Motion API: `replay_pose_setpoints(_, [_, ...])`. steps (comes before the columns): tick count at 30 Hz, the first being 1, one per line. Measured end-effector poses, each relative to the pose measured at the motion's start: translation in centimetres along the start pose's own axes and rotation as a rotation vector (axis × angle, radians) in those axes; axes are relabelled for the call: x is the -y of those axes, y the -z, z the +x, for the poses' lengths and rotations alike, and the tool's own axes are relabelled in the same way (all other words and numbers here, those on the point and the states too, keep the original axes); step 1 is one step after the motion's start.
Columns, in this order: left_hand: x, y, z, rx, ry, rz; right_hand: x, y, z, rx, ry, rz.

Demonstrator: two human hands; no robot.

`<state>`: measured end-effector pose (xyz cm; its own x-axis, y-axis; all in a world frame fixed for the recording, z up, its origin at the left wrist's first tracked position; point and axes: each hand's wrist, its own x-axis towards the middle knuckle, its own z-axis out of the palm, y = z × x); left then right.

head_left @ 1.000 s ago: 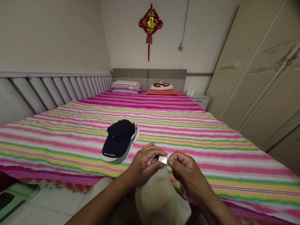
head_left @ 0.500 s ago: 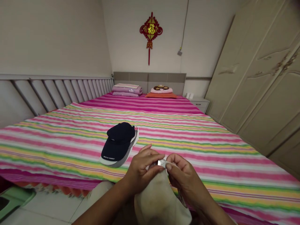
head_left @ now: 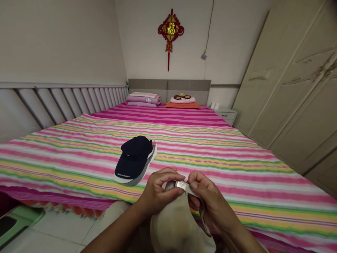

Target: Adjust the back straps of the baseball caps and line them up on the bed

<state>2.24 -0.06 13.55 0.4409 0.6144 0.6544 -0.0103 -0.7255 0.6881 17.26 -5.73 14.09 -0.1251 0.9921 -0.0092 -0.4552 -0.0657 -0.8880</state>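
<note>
A beige cap [head_left: 175,225] with a brownish stain hangs from both hands at the near edge of the bed, over my lap. My left hand [head_left: 159,191] pinches its back strap at a pale, shiny buckle-like piece [head_left: 181,185] between thumb and fingers. Close by on the right, my right hand [head_left: 210,198] grips the light strap [head_left: 191,189] with thumb and forefinger. Beyond my left hand, a navy cap [head_left: 137,151] with white lettering on its brim rests on a white and grey cap [head_left: 135,180]. The fingertips partly cover the strap.
A striped sheet [head_left: 86,151] covers the bed. Folded purple bedding [head_left: 143,100] and an orange pillow [head_left: 181,105] lie by the headboard [head_left: 189,88]. A railing [head_left: 68,102] runs along the left, a wardrobe [head_left: 286,88] along the right. A green stool [head_left: 26,218] stands at lower left.
My right hand has shifted its hold on the strap, and more of the light strap shows beside the buckle-like piece. The cap's opening shows wider. The view has tilted slightly.
</note>
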Motion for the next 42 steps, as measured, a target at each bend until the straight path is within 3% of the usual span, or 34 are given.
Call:
replay_pose_setpoints(9, [1.0, 0.2, -0.3, 0.033, 0.107, -0.157, -0.6, 0.2, 0.4, -0.049, 0.088, -0.052])
replay_pose_setpoints(16, [1.0, 0.7, -0.5, -0.001, 0.068, -0.148, -0.4, 0.6, 0.1, 0.031, -0.081, -0.123])
replay_pose_setpoints(24, [0.8, 0.5, -0.5, 0.063, 0.073, -0.133, -0.6, 0.4, 0.4, 0.028, -0.049, -0.15])
replay_pose_setpoints(28, [1.3, 1.0, -0.7, 0.033, 0.133, -0.208, -0.4, 0.8, 0.2, 0.082, -0.101, -0.126])
replay_pose_setpoints(32, [1.4, 1.3, -0.8, 0.052, 0.133, -0.218, -0.7, 1.1, 0.1, 0.04, -0.154, -0.133])
replay_pose_setpoints(42, [0.2, 1.1, -0.5, 0.128, 0.084, -0.135, -0.1, 0.1, 0.3, 0.032, -0.116, -0.225])
